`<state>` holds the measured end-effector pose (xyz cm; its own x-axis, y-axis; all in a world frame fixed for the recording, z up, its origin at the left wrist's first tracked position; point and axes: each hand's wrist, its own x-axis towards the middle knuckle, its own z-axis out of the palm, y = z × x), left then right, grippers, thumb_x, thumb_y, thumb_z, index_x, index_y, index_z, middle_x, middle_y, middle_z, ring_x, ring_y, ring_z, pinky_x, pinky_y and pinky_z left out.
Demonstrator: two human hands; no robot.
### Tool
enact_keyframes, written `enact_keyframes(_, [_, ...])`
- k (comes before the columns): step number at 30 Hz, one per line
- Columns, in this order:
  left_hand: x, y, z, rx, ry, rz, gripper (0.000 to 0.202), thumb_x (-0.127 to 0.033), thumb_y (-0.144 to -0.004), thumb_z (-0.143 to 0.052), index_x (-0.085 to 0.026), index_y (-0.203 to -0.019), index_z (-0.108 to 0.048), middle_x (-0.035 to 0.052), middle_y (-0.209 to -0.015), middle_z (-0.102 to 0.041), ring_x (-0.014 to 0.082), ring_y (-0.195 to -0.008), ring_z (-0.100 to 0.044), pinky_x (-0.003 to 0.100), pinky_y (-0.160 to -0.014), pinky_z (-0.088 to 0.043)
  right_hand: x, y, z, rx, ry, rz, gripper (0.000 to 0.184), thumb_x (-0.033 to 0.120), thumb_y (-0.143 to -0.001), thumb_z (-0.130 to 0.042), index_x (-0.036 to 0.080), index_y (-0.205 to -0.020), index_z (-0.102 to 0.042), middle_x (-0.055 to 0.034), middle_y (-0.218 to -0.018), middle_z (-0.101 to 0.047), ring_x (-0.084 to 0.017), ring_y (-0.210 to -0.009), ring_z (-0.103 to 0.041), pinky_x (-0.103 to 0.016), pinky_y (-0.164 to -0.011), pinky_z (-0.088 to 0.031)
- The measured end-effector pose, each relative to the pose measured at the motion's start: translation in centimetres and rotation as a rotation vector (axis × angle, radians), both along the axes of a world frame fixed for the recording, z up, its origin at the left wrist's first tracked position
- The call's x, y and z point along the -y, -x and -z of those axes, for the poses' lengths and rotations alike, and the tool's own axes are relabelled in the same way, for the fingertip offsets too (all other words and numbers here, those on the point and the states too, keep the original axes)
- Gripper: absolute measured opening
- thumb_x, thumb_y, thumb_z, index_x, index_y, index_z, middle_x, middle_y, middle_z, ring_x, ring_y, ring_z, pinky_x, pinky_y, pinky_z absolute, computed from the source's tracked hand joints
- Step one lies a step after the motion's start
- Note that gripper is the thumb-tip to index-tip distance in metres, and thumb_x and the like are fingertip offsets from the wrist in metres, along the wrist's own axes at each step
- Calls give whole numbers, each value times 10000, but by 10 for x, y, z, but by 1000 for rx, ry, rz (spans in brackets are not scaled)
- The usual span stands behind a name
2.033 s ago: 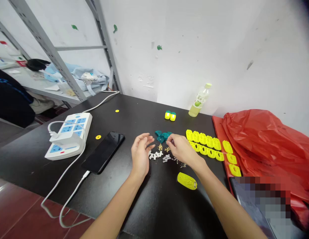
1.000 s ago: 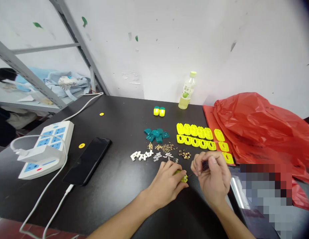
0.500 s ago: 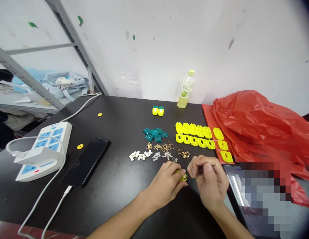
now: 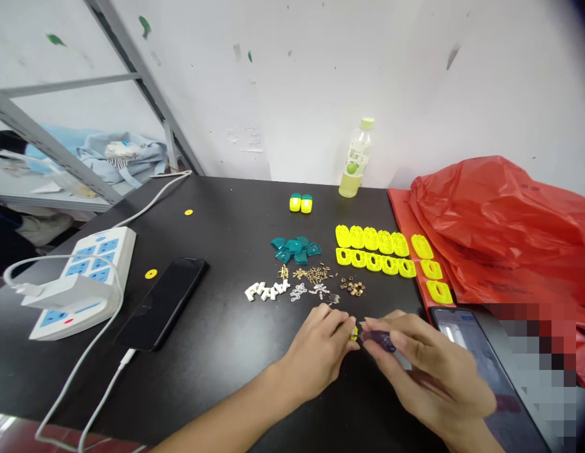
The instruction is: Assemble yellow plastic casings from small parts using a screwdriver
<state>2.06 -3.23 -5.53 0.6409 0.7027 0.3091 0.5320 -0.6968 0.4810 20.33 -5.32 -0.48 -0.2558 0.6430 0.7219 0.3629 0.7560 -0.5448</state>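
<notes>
My left hand (image 4: 323,343) is closed around a small yellow plastic housing (image 4: 353,333), most of it hidden by the fingers. In my right hand (image 4: 424,365) is a screwdriver with a dark purple handle (image 4: 380,340), lying nearly level. Its tip end points left at the housing; whether it touches cannot be made out. Just beyond the hands lie thin metal pins (image 4: 334,298), small brass nuts or inserts (image 4: 353,287), a heap of brass screws (image 4: 317,274) and white plastic pieces (image 4: 267,290).
Yellow shells (image 4: 370,239) and yellow frames (image 4: 373,262) form rows at right, with teal covers (image 4: 295,248) left of them. Two assembled yellow-teal units (image 4: 295,203) and a bottle (image 4: 356,160) stand behind. A red plastic bag (image 4: 500,233), phone (image 4: 163,305), power strip (image 4: 125,251) and tablet (image 4: 490,371) surround these.
My right hand has turned and shifted right, bringing the purple screwdriver handle into plain sight. My left hand still grips the yellow housing, slightly further right. The view has tilted a little.
</notes>
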Motion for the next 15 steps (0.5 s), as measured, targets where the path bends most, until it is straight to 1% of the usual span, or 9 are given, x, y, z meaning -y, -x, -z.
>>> enact_keyframes(3, [1, -1, 1, 3, -10, 0, 249, -236, -1015, -430, -162, -1185, -596, 95, -1059, -641, 221, -881, -513, 366, -773, -491, 0, -2, -6, 31, -10, 14, 663, -75, -798, -640, 259, -1354, -500, -53, -1014, -724, -127, -842, -717, -221, -671, -601])
enact_keyframes(6, [2, -2, 3, 9, -34, -10, 249, -244, -1006, -463, -157, -1199, -595, 92, -1049, -646, 217, -868, -512, 358, -761, -487, 2, -8, -6, 46, 21, 2, 633, -67, -804, -635, 247, -1335, -494, -70, -1068, -739, -140, -875, -740, -221, -687, -614])
enact_keyframes(11, [1, -2, 4, 28, -49, -4, 245, -205, -983, -509, -151, -1204, -597, 90, -1066, -654, 216, -879, -510, 357, -782, -486, 6, -24, 2, 29, 173, -55, 445, -21, -836, -617, 248, -1182, -537, -85, -1074, -751, -216, -970, -743, -322, -780, -628])
enact_keyframes(13, [0, -1, 1, 38, -32, 5, 233, -192, -973, -522, -160, -1188, -605, 86, -1058, -656, 214, -885, -515, 362, -796, -487, 6, -26, 4, 35, 234, -71, 422, 7, -856, -602, 249, -1195, -531, -99, -1088, -741, -240, -1030, -725, -364, -809, -624])
enact_keyframes(15, [-2, -1, -2, 43, 0, 17, 216, -181, -965, -528, -183, -1160, -619, 79, -1047, -656, 212, -897, -526, 364, -808, -489, 4, -24, 3, 16, 225, -85, 433, 15, -868, -584, 245, -1230, -522, -111, -1110, -727, -242, -1054, -713, -394, -834, -619])
